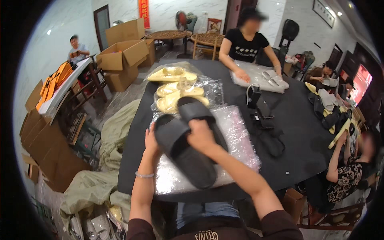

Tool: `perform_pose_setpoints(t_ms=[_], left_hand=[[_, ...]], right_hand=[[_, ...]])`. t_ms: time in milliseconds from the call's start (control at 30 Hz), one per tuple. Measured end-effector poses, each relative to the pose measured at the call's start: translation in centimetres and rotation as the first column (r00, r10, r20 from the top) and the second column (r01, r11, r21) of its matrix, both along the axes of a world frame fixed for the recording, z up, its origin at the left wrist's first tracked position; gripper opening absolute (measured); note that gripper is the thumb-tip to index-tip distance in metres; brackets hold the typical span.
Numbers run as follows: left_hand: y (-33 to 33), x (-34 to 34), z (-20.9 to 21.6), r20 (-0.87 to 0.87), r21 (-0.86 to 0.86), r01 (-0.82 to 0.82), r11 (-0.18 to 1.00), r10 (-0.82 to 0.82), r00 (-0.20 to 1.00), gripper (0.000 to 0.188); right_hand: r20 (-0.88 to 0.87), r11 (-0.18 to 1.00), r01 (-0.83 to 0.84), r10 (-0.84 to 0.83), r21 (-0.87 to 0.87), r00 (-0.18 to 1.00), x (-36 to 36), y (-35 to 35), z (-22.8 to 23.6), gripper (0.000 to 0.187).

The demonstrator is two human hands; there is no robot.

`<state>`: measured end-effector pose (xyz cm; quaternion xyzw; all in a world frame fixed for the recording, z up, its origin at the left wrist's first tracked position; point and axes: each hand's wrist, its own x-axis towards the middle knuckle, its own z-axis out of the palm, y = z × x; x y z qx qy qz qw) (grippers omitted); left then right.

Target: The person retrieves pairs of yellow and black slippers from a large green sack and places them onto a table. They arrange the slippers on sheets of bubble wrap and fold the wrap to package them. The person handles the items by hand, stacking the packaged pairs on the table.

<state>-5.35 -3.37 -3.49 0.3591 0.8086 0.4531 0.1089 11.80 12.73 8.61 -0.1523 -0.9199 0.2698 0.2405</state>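
A pair of black slide slippers is held just over a stack of clear plastic bags, toes pointing away from me. My left hand grips the outer side of the left slipper by its strap, its fingers partly hidden underneath. Between the two straps, my right hand is closed on the slippers, its fingers somewhat blurred. Beyond them lie several pale yellow slippers in clear bags.
A black table bears a dark device with cables. Across it, a person handles bagged white slippers. Another person sits at the right by piled slippers. Cardboard boxes and green sacks stand left.
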Motion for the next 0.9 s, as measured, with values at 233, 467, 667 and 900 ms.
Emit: perform_pose_setpoints(t_ms=[233,467,667,900], left_hand=[[1.3,0.0,1.7,-0.411,-0.312,-0.217,0.925,0.075,0.908,0.051],[1.3,1.6,2.6,-0.523,-0.44,-0.317,0.84,0.047,0.851,0.054],[1.7,1.6,2.4,-0.53,-0.419,-0.313,0.852,0.05,0.847,0.054],[1.5,1.2,2.0,-0.547,-0.401,-0.314,0.861,0.05,0.836,0.053]], right_hand=[[0.057,0.992,0.083,-0.089,0.096,0.994,-2.8,1.1,-5.6,0.022],[0.106,0.941,0.159,-0.198,0.297,0.974,5.3,5.0,-5.5,0.023],[0.159,0.916,0.205,-0.272,0.344,0.949,14.4,9.1,-4.4,0.021],[0.002,0.759,0.448,-0.509,0.472,0.861,21.5,13.1,0.5,0.023]])
